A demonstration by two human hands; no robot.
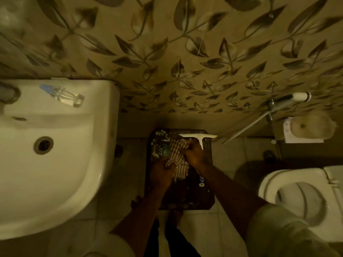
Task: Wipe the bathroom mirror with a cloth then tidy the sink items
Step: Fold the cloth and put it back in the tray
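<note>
A striped cloth [177, 158] hangs between both my hands, low over a dark patterned tray [207, 191] on the floor. My left hand [161, 171] grips the cloth's lower left part. My right hand [194, 154] holds its upper right edge. A white squeegee [199, 138] lies at the tray's far edge, just beyond my right hand. A small green object [164, 151] shows on the tray, partly hidden by the cloth. The white sink [46, 154] is at the left, with a clear bottle [63, 94] lying on its back rim. No mirror is in view.
A toilet [300, 197] stands at the right. A hand sprayer with hose [289, 98] hangs on the leaf-patterned wall [167, 52], with a toilet roll [311, 127] beside it. The sink's tap [7, 93] is at the far left. My bare feet stand on the tiled floor [128, 182].
</note>
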